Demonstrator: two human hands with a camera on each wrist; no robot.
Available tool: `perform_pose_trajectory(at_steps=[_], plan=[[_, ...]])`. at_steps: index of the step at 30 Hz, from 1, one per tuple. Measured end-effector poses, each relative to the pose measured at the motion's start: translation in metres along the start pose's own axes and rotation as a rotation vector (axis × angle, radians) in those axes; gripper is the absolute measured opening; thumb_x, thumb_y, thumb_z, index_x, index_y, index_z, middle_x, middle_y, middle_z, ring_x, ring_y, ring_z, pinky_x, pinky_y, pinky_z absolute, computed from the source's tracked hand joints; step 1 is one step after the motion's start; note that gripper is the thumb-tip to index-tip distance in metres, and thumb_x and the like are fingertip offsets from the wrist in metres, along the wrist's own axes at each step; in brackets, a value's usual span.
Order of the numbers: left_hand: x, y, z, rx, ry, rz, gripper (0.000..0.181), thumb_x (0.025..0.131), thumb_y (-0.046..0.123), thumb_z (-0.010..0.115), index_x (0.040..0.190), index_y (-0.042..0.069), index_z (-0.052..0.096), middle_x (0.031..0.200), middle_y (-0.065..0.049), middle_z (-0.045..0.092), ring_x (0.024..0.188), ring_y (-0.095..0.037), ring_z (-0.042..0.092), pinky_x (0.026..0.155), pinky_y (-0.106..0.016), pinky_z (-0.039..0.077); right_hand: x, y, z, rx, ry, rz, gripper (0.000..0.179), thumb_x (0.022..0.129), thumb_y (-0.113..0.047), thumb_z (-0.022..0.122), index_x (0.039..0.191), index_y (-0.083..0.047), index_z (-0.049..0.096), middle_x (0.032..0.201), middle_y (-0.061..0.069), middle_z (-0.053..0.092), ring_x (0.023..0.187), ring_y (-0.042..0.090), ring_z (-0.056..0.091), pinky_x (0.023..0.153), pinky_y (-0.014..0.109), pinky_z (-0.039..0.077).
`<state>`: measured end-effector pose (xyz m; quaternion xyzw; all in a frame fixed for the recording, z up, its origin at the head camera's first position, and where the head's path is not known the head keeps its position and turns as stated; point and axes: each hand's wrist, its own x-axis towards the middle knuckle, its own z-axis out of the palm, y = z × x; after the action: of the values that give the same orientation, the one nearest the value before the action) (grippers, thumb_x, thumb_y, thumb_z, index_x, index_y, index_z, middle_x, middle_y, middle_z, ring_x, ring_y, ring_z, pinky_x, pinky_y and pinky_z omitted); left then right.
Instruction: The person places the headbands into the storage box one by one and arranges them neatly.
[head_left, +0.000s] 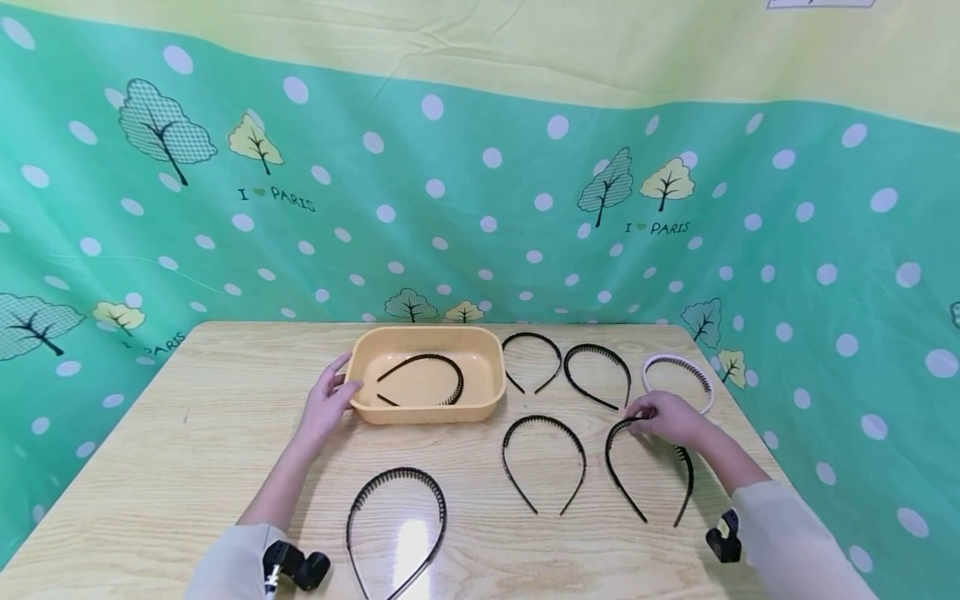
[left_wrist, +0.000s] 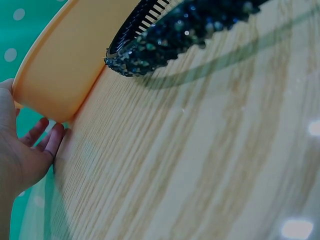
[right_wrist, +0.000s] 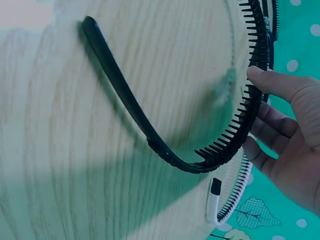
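Observation:
A pale orange plastic basin has one black toothed headband lying inside it. My left hand grips the basin's left end, thumb over the rim and fingers on the outer wall. At the right side, my right hand pinches the top of a black headband between thumb and fingers. In the right wrist view, the thumb lies on the toothed inner side of that headband, with fingers on the outside. A white headband lies just behind this hand.
Two black headbands lie right of the basin, one near its edge and another black headband further right. One more black headband lies mid-table. A glittery black headband lies at the front. Behind the wooden table hangs a green dotted curtain.

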<state>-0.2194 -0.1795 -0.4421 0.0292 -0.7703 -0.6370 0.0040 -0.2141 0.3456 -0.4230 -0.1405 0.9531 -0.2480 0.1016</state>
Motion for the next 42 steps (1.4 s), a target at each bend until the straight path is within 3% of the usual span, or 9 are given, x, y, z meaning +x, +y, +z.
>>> perform_pose_trajectory(at_steps=[16,24,33,42], plan=[[0.001,0.001,0.0,0.009,-0.003,-0.008,0.059,0.095,0.013,0.049,0.149,0.012,0.024,0.131,-0.03,0.044,0.112,-0.038,0.05,0.071,-0.014,0.05,-0.006,-0.003,-0.026,-0.003,0.01,0.009,0.015,0.084,-0.013,0.067,0.096,-0.005,0.07,0.079,0.003,0.062,0.071,0.011,0.051,0.059,0.025,0.043],[0.017,-0.026,-0.003,0.01,0.013,-0.002,0.059,0.095,0.019,0.051,0.148,0.021,0.027,0.13,-0.024,0.046,0.099,-0.017,0.057,0.072,-0.017,0.052,-0.005,-0.002,-0.036,0.028,0.014,0.024,0.017,0.085,-0.014,0.066,0.099,-0.003,0.069,0.077,0.001,0.062,0.068,0.009,0.05,0.057,0.024,0.043],[0.019,-0.031,-0.004,0.022,0.013,0.02,0.059,0.094,0.023,0.052,0.148,0.021,0.027,0.128,-0.023,0.047,0.097,-0.014,0.057,0.073,-0.018,0.052,-0.007,-0.01,-0.045,0.082,0.001,0.061,0.025,0.088,-0.018,0.063,0.106,-0.001,0.066,0.086,0.009,0.065,0.073,0.016,0.053,0.058,0.027,0.044],[0.017,-0.026,-0.004,-0.003,-0.004,-0.005,0.06,0.095,0.019,0.05,0.149,0.021,0.024,0.132,-0.025,0.045,0.111,-0.032,0.053,0.073,-0.016,0.052,-0.007,-0.011,-0.054,0.102,0.058,0.093,0.033,0.09,-0.025,0.062,0.112,-0.001,0.064,0.083,0.007,0.061,0.071,0.018,0.051,0.056,0.026,0.044]])
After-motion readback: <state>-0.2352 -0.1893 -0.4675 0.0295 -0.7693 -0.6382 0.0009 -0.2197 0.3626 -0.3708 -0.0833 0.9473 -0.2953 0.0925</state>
